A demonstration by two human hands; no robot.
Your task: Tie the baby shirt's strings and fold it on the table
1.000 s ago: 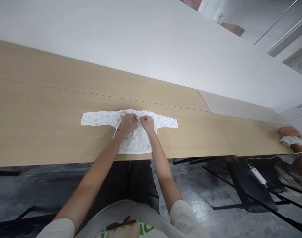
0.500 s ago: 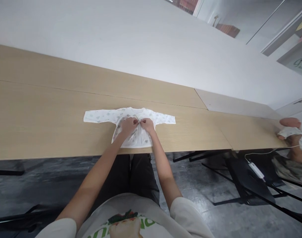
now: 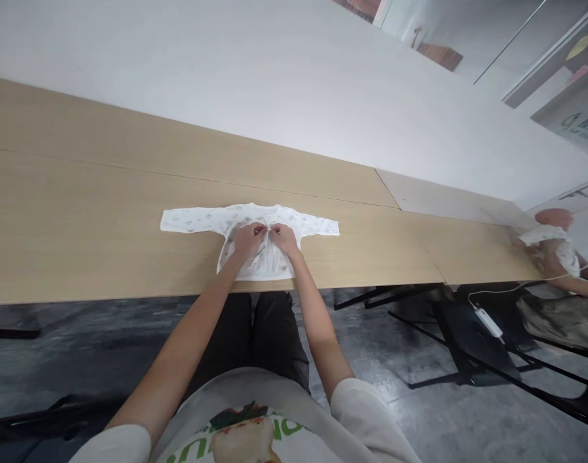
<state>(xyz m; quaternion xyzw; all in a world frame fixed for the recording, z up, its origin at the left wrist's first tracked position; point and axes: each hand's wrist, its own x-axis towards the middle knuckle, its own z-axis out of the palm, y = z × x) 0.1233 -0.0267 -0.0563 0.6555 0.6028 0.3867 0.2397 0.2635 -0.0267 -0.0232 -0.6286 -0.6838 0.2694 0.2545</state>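
A small white baby shirt with a faint scattered print lies spread on the wooden table, sleeves out to both sides and hem close to the front edge. Both hands meet at the middle of its chest. My left hand is closed in a pinch on the shirt's front opening. Just beside it, my right hand pinches the other side of the same opening, fingertips nearly touching the left ones. Whatever tie or fastener sits between the fingertips is too small to make out.
The long wooden table runs against a white wall. Black folding chairs stand at the right, one with a white power strip on it. At the far right another person sits by the table.
Both hands stay pinched at the shirt's front, with only slight finger movement. The view has shifted a little, and the person at the far right has moved slightly.
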